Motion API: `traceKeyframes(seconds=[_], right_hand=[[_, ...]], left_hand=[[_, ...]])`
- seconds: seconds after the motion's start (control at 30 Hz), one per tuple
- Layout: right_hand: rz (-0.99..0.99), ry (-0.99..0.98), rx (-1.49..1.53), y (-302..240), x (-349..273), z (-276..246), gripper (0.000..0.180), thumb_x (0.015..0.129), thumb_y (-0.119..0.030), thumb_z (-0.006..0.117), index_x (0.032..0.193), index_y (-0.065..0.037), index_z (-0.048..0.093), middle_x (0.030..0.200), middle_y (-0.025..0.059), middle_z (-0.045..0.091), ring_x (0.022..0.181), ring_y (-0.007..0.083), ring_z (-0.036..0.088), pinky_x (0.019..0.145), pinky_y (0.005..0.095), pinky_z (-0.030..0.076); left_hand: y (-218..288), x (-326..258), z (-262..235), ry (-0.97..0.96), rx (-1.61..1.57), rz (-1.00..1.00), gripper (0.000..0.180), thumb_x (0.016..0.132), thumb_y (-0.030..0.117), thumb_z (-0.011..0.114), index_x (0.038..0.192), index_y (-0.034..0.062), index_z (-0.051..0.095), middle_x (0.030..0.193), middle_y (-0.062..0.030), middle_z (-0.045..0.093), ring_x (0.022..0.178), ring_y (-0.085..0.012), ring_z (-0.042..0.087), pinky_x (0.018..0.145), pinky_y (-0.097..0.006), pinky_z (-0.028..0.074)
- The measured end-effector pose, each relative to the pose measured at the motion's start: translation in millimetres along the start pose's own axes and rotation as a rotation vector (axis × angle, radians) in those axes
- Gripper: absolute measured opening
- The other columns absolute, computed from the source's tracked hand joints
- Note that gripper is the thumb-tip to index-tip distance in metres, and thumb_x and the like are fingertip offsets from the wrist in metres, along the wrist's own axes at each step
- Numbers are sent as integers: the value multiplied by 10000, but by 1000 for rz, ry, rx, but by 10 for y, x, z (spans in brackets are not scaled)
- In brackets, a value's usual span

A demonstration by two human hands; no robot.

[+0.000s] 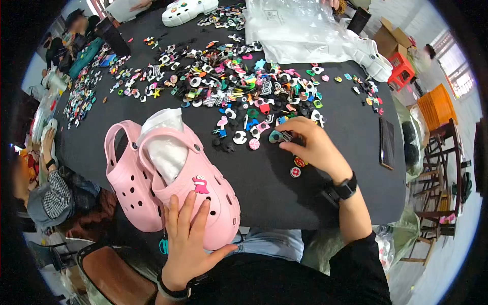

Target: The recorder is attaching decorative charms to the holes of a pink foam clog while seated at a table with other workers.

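A pair of pink clogs lies in front of me on the left. The nearer clog (223,198) has a bright pink character charm (201,186) on its top and a white plastic-wrapped filling (165,147) in its opening. Across its toe rests my left hand (190,239), fingers spread. The other clog (129,201) sits against its left side, with bare holes. Over the table, my right hand (315,147) has thumb and fingers around a small teal and dark shoe charm (277,136). Below that hand lie a red-and-yellow charm (300,161) and a round flower charm (295,172).
A large heap of mixed charms (218,76) covers the middle of the black table (284,206). Behind it are a clear plastic bag (290,30) and white clogs (188,11). A phone (387,143) lies at the right edge. Other people sit at the left.
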State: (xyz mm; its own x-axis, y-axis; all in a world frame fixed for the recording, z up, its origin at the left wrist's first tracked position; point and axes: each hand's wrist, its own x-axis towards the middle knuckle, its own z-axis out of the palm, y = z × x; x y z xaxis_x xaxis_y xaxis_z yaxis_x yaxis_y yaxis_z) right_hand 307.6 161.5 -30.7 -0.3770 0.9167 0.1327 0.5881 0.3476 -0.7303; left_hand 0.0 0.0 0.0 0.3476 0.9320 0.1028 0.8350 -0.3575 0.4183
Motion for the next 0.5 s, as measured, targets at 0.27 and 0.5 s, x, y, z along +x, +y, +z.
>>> traceKeyframes(seconds=[0.27, 0.5], right_hand=[[59, 69, -62, 79, 22, 32, 234, 797, -98, 719, 1027, -72, 681, 922, 91, 643, 765, 217, 629, 674, 319, 501], [161, 381, -64, 193, -39, -180, 165, 884, -157, 664, 954, -11, 695, 808, 114, 644, 676, 192, 611, 610, 303, 472]], left_hand=[[65, 5, 27, -2, 0, 2, 924, 687, 529, 772, 1410, 82, 411, 1500, -200, 268, 1402, -463, 126, 1090, -629, 140], [33, -5, 33, 6, 9, 12, 918, 686, 522, 775, 1409, 87, 414, 1501, -202, 264, 1403, -463, 122, 1081, -625, 162]])
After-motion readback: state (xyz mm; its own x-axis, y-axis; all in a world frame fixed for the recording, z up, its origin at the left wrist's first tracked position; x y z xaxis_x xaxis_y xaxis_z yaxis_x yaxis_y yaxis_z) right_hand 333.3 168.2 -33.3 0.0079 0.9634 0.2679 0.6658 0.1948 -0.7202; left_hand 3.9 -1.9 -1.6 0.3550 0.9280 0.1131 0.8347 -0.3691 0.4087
